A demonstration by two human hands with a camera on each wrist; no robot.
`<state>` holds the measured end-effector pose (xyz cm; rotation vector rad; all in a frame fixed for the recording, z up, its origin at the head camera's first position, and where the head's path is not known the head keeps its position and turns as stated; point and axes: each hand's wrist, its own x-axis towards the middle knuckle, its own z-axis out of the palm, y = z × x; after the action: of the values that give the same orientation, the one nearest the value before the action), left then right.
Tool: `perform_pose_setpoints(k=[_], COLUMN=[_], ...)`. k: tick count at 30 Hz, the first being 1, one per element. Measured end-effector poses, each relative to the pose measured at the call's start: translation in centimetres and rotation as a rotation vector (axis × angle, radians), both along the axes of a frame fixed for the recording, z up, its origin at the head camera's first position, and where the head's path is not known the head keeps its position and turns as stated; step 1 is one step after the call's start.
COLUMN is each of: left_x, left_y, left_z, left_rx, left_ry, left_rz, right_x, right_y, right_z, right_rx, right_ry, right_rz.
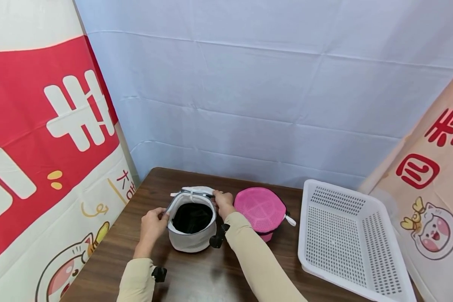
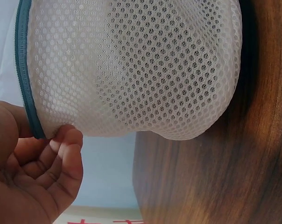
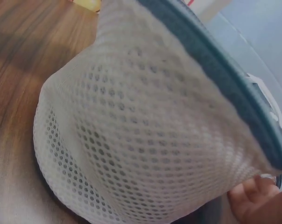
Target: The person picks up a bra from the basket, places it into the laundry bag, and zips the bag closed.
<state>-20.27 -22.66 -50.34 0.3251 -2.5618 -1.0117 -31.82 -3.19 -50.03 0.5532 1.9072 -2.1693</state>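
Observation:
A white mesh laundry bag (image 1: 191,242) stands upright on the wooden table with its mouth unzipped and facing up. Something black (image 1: 192,218) lies inside it. At the left of the rim my left hand (image 1: 152,226) pinches the edge between thumb and fingers, beside the teal zipper band (image 2: 25,70) in the left wrist view. My right hand (image 1: 224,203) holds the rim at the back right, near the folded-back white lid (image 1: 198,189). In the right wrist view, only part of that hand (image 3: 257,200) shows behind the mesh.
A pink mesh bag (image 1: 256,209) with a white tab (image 1: 290,220) stands just right of my right hand. Further right, a white plastic basket (image 1: 304,226) with perforated walls takes up the table's right end. A pale cloth backdrop (image 1: 249,92) hangs behind the table (image 1: 117,251).

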Motion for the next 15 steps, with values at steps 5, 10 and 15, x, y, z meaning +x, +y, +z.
perform_pose_setpoints(k=[5,10,15], left_x=[0.07,0.10,0.03], left_y=[0.04,0.06,0.05], left_z=[-0.06,0.05,0.09], left_rx=[0.017,0.018,0.019], left_ry=[0.000,-0.006,-0.003], left_rz=[0.001,-0.016,-0.021], right_x=[0.08,0.00,-0.09], right_y=[-0.12,-0.08,-0.10], right_z=[0.18,0.07,0.14], right_rx=[-0.074,-0.106,-0.123], right_ry=[0.031,0.051,0.049], right_rz=[0.004,-0.010,-0.016])
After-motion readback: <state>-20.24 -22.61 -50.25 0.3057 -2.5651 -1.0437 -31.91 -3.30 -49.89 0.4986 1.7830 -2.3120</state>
